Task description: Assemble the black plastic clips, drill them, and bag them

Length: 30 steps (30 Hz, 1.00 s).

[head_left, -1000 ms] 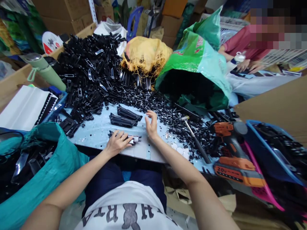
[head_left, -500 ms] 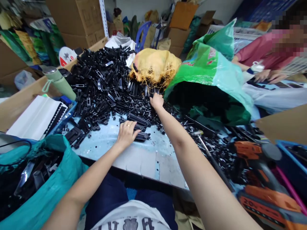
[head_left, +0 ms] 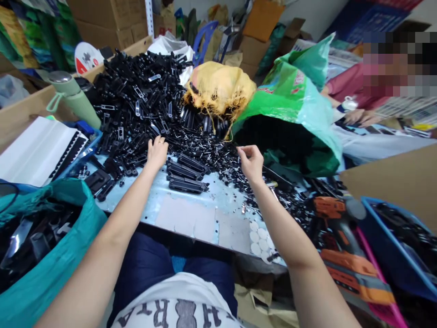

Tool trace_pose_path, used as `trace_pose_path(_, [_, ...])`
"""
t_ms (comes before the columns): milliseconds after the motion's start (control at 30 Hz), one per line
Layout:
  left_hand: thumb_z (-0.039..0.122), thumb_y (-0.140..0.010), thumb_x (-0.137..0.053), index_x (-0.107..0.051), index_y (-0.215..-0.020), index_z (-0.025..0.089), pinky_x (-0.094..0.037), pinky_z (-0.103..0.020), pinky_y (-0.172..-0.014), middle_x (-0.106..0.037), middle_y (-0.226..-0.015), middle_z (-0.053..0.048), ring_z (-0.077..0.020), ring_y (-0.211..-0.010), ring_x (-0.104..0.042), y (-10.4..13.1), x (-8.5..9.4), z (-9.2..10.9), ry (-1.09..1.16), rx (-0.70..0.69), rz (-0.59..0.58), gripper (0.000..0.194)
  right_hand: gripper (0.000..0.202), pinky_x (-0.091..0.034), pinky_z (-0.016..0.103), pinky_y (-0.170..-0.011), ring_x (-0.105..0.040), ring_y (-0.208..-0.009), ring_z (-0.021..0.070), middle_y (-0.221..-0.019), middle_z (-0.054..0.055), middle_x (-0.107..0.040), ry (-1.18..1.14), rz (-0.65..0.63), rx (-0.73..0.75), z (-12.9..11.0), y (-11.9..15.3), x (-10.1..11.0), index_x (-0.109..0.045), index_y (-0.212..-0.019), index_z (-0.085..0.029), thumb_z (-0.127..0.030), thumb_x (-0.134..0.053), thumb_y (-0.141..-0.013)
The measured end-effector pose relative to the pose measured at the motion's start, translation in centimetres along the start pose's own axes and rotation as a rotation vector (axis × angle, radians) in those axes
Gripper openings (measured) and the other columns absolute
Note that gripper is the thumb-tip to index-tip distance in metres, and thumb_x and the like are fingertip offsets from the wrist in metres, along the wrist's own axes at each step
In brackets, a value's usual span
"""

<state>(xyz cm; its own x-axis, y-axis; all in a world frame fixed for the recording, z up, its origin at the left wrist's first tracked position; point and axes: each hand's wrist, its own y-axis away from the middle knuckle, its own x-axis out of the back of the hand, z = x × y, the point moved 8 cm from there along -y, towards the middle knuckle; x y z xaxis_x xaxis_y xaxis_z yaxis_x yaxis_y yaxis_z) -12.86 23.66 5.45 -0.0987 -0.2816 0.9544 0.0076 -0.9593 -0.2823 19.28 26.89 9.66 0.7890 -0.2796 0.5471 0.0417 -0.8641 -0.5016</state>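
My left hand (head_left: pixel 157 154) rests at the front of a heap of black plastic parts (head_left: pixel 136 98), fingers stretched and slightly apart, nothing visibly held. Beside it, several long black parts (head_left: pixel 186 173) lie in a row on the blue table top (head_left: pixel 133 198). My right hand (head_left: pixel 251 163) is raised over small loose fittings (head_left: pixel 218 155), thumb and forefinger pinched. Whatever is in the pinch is too small to make out. A loose thread hangs close to those fingertips from a frayed yellow woven sack (head_left: pixel 221 86), whose mouth shows more black parts.
An open green sack (head_left: pixel 290 105) stands behind my right hand. An orange cordless drill (head_left: pixel 355 255) and a blue bin (head_left: pixel 403 246) are at right. A teal bag (head_left: pixel 78 218), papers (head_left: pixel 37 150) and a green flask (head_left: pixel 77 98) sit left. A co-worker's hands (head_left: pixel 358 117) are at far right.
My left hand has left the row of long black parts and moved up and left to the heap. My right hand has drawn back from the yellow sack, rightward and toward me.
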Motion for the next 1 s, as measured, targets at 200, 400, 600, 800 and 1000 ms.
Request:
trace_pose_path(200, [0.035, -0.092, -0.034, -0.050, -0.098, 0.014, -0.044, -0.033, -0.075, -0.057, -0.094, -0.012, -0.0234, -0.087, -0.058, 7.2, 4.3, 3.8, 0.186, 0.001, -0.018, 0.027, 0.029, -0.048, 0.033, -0.071, -0.059, -0.074, 0.0181, -0.082, 0.007, -0.064, -0.013, -0.127, -0.121, 2.8, 4.8, 2.0, -0.056, -0.083, -0.017, -0.046, -0.053, -0.080])
trace_pose_path(400, [0.023, -0.093, -0.032, -0.051, -0.094, 0.017, -0.044, -0.029, -0.065, -0.055, -0.091, -0.008, -0.0176, -0.075, -0.057, 15.1, 5.1, 9.8, 0.207, -0.239, -0.112, 0.020, 0.027, -0.046, 0.036, -0.075, -0.058, -0.088, 0.0218, -0.098, 0.009, -0.063, 0.166, -0.287, 0.025, 0.2, 4.6, -3.4, -0.055, -0.099, -0.019, -0.040, -0.052, -0.083])
trace_pose_path(600, [0.013, -0.087, -0.043, -0.054, -0.082, 0.015, -0.045, -0.033, -0.064, -0.058, -0.080, -0.008, -0.0206, -0.074, -0.057, 18.6, 0.9, 13.8, 0.047, -0.383, -0.131, 0.013, 0.034, -0.041, 0.044, -0.084, -0.055, -0.097, 0.0287, -0.101, 0.016, -0.063, 0.440, -0.407, 0.018, -2.8, 1.7, -10.6, -0.055, -0.107, -0.015, -0.041, -0.052, -0.085])
trace_pose_path(800, [0.018, -0.084, -0.052, -0.054, -0.099, 0.014, -0.048, -0.038, -0.075, -0.059, -0.099, -0.012, -0.0246, -0.093, -0.056, 19.7, -1.1, 14.2, 0.142, -0.267, -0.106, 0.016, 0.046, -0.040, 0.037, -0.094, -0.053, -0.108, 0.0221, -0.121, 0.012, -0.056, 0.098, -0.370, 0.096, -4.2, 3.9, -8.0, -0.048, -0.123, -0.017, -0.034, -0.059, -0.081])
trace_pose_path(1000, [0.022, -0.089, -0.044, -0.055, -0.104, 0.018, -0.050, -0.033, -0.080, -0.063, -0.097, -0.008, -0.0188, -0.090, -0.061, 18.8, -0.7, 10.1, 0.595, -0.048, -0.096, 0.019, 0.042, -0.043, 0.039, -0.087, -0.054, -0.101, 0.0230, -0.108, 0.010, -0.060, 0.021, -0.724, 0.227, -4.6, 16.1, -1.0, -0.054, -0.117, -0.020, -0.041, -0.059, -0.081])
